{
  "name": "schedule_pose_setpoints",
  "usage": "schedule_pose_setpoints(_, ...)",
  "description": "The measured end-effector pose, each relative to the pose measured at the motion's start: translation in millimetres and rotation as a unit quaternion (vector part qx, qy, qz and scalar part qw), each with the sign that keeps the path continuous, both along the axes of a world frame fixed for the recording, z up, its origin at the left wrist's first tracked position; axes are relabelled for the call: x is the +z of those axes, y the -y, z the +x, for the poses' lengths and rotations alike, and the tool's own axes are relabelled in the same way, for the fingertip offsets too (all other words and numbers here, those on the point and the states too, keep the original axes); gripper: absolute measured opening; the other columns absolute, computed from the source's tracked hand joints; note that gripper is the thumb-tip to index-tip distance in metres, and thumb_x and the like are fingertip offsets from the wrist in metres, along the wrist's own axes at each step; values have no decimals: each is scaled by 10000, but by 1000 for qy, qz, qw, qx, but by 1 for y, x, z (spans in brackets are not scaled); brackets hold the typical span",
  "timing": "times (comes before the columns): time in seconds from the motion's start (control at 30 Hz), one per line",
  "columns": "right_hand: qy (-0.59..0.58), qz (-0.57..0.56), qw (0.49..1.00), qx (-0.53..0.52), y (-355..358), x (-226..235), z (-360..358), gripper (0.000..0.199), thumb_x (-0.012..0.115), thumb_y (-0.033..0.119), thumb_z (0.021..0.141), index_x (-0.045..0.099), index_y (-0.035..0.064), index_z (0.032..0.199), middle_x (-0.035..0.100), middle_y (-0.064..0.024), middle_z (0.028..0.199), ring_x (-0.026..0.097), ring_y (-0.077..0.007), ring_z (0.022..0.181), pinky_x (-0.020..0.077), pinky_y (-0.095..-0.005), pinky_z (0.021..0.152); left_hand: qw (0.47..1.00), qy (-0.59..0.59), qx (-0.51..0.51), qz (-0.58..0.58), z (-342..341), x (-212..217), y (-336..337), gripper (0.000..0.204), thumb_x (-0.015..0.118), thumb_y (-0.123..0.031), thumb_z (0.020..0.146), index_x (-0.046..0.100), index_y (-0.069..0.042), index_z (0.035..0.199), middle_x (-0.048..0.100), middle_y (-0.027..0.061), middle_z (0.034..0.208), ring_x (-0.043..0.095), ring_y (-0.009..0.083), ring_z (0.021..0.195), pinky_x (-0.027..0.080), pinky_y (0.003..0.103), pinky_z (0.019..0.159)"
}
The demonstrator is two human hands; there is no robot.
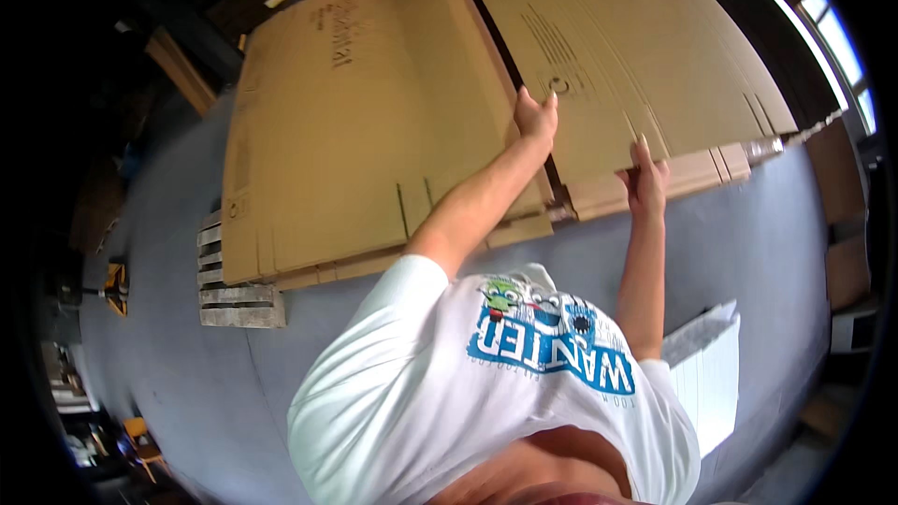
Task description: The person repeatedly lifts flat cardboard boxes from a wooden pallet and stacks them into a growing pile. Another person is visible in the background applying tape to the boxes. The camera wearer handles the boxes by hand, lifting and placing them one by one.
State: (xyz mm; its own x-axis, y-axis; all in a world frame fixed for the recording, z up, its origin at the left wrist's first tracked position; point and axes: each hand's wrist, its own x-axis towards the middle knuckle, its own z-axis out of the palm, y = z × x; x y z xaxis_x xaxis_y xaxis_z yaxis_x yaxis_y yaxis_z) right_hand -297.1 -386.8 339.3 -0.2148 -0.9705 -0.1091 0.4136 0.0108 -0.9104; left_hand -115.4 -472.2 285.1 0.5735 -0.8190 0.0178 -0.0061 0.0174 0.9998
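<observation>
One cardboard sheet (pixel 659 47) — left hand (pixel 536 116), right hand (pixel 645 180) gripping edges — neighbouring stack (pixel 351 140) on pallet (pixel 241 309).

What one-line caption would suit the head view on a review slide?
Both hands hold a large flat cardboard sheet by its edges, beside stacked cardboard on a wooden pallet.

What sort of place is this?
Probably a warehouse or packing area, though the picture's dark rim hides much of it. Large, printed flattened cartons are stacked on a wooden pallet, and a wide grey floor spreads around them.
</observation>
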Motion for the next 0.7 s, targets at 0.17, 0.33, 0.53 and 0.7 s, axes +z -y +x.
schedule_pose_setpoints(0.17, -63, 152, 982, -89, 40, -72, -46, 158, 703, 115, 794, 599, 28, 874, 608, -44, 796, 568, -159, 581, 407, -277, 398, 957, 0, -234, 172, -16, -46, 18, 335, 631, -104, 833, 518, 89, 1083, 614, 157, 1021, 627, 226, 883, 528, 337, 702)
schedule_pose_setpoints(0.33, -120, 159, 974, -110, 42, -153, -95, 193, 664, 67, 772, 614, -36, 927, 623, -102, 797, 595, -201, 576, 488, -316, 384, 890, -52, -439, 113, 7, 26, -77, 301, 607, -121, 878, 554, 57, 1114, 626, 105, 993, 602, 136, 914, 504, 246, 734)
schedule_pose_setpoints(0.53, -117, 159, 978, -68, 40, -170, -105, 179, 669, 101, 792, 569, -47, 786, 594, -99, 681, 555, -176, 472, 445, -292, 326, 964, 241, -104, 28, 199, 26, -175, 219, 560, -148, 909, 591, -25, 1088, 647, 58, 956, 611, 106, 854, 499, 246, 762)
schedule_pose_setpoints(0.7, -474, 166, 862, -64, 23, -160, -117, 356, 636, 190, 835, 555, -57, 1079, 634, -168, 956, 633, -260, 815, 526, -351, 653, 805, 560, 162, 113, 422, -2, -287, 326, 566, -183, 827, 552, -16, 1106, 609, 209, 969, 607, 351, 855, 493, 428, 750)
